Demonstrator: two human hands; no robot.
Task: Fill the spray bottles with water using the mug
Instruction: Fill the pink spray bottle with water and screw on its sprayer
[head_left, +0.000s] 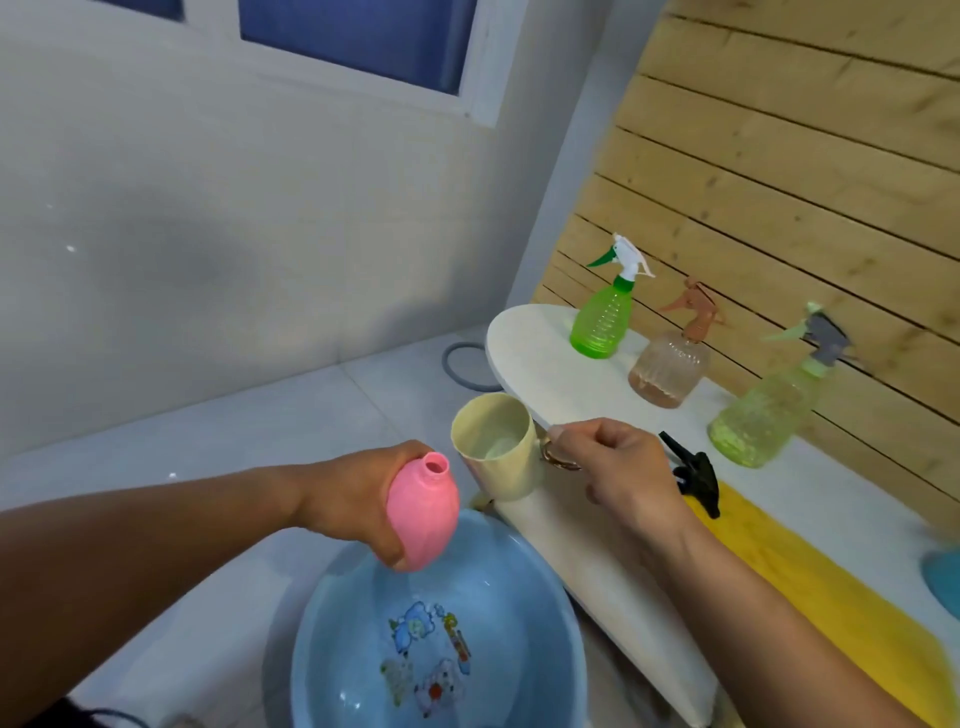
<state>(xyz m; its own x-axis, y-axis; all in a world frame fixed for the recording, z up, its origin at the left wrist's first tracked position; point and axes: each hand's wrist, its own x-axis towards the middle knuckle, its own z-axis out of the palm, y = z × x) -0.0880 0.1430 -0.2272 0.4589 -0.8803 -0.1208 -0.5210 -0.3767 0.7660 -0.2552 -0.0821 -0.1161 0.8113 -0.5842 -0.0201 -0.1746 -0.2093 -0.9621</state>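
A home washroom corner: tiled floor (218, 457), blue basin (363, 649) of water, plain wall (208, 234), window (363, 36).

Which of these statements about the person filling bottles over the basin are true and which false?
1. The left hand holds a pink plastic bottle with its spray head off. True.
2. The right hand holds a red glass jug. False: it holds a cream plastic mug by its handle.
3. The pink bottle stands on the white table. False: it is held in the air over the blue plastic basin.
4. Three spray bottles with heads on stand on the table: a bright green one, a clear brownish one and a pale yellow-green one. True.
5. A black spray head lies on the table. True.
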